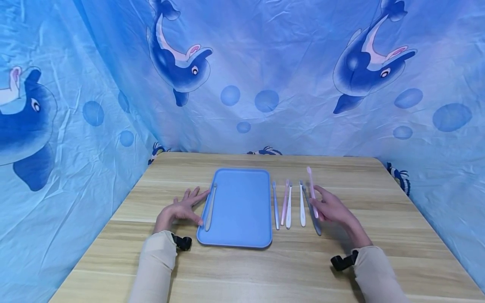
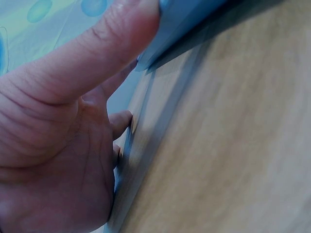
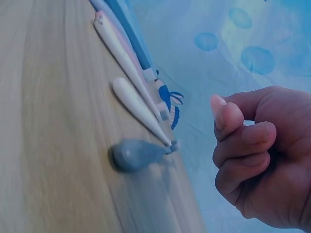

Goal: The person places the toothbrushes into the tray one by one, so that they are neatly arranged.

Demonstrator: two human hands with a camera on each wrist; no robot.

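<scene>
Sleeves up close: left hand, spread wide, touches the tray; right hand pinches a pink toothbrush!

Tray: floor open right of the grey toothbrush; left edge obstructed by the left grip. Right edge tight, blue toothbrush just beside it. Pink toothbrush and white toothbrush crowd together; wider gap before the second white toothbrush. Beyond: dark grey toothbrush, its right side obstructed by the right grip and held pink toothbrush. Table open in front of the tray; curtain bounds the far edge.
</scene>
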